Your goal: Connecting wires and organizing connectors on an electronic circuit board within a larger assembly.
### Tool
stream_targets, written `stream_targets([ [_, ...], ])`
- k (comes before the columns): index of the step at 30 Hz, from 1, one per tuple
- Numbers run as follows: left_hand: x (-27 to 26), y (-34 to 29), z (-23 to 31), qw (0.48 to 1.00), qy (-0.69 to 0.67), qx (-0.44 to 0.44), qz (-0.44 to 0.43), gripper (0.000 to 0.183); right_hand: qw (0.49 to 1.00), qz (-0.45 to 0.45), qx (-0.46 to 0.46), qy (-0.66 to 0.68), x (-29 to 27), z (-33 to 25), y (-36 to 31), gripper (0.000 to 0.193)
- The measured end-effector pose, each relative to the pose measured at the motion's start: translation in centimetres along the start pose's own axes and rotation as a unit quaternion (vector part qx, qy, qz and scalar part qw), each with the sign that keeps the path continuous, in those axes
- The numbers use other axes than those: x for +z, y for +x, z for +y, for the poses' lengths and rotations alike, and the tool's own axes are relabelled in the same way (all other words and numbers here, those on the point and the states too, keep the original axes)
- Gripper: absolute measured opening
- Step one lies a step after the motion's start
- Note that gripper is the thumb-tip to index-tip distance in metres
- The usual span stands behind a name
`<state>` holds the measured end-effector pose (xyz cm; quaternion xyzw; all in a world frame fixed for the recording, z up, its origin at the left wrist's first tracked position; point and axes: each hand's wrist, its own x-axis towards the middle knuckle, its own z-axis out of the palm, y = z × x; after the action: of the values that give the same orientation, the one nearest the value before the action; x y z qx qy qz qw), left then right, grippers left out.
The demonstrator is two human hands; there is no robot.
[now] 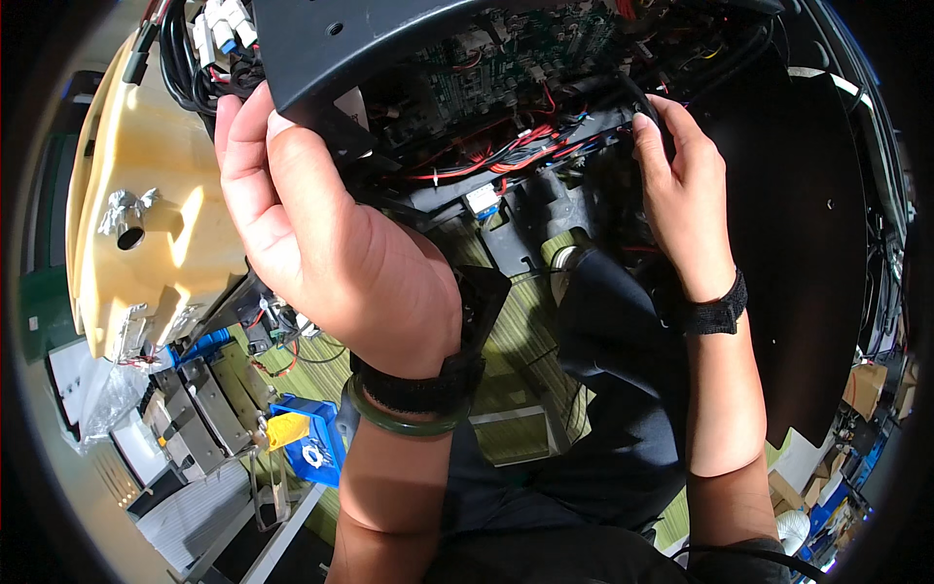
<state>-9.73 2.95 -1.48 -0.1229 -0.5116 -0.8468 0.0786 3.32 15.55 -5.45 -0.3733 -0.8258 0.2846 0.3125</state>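
Note:
A black metal housing (379,49) stretches across the top, with a green circuit board (477,73) inside it. Red and black wires (506,151) run along its lower edge. At the housing's left corner is my left hand (311,234), its thumb and fingertips closed on the corner; part of the fingertips is hidden. My right hand (686,185) pinches a black cable (637,94) between thumb and fingers at the right of the wire bundle. Below the wires hangs a small white and blue connector (483,201).
A cream-coloured shell (156,185) stands at the left, beside bundled black cables with white connectors (224,34). A blue bin (316,438) sits lower left near metal parts (199,414). A large black panel (798,263) rises at the right. Cardboard boxes (861,389) lie far right.

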Motion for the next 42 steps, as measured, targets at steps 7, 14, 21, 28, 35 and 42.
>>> stream_targets([
  [7,-0.3,0.2,0.0,1.0,0.002,-0.005,-0.006,0.036,1.0,-0.007,0.011,0.015,0.2,0.2,0.1,0.019],
  [14,-0.1,0.1,0.0,1.0,0.005,-0.001,0.0,0.035,1.0,0.007,0.003,0.016,0.2,-0.1,0.0,0.02],
  [21,-0.1,0.2,0.1,1.0,0.007,0.006,-0.01,0.034,1.0,0.009,0.0,0.009,0.0,-0.4,0.1,0.02],
  [28,-0.1,0.1,0.0,1.0,0.003,0.01,-0.005,0.036,1.0,0.012,0.004,0.006,0.0,-0.6,-0.1,0.019],
  [35,-0.2,0.2,-0.1,1.0,0.008,0.006,-0.004,0.037,1.0,0.018,-0.007,0.015,0.1,-0.3,0.0,0.02],
  [42,-0.2,0.1,0.1,1.0,0.011,0.008,-0.013,0.036,1.0,0.011,-0.003,0.01,0.1,-0.2,0.0,0.019],
])
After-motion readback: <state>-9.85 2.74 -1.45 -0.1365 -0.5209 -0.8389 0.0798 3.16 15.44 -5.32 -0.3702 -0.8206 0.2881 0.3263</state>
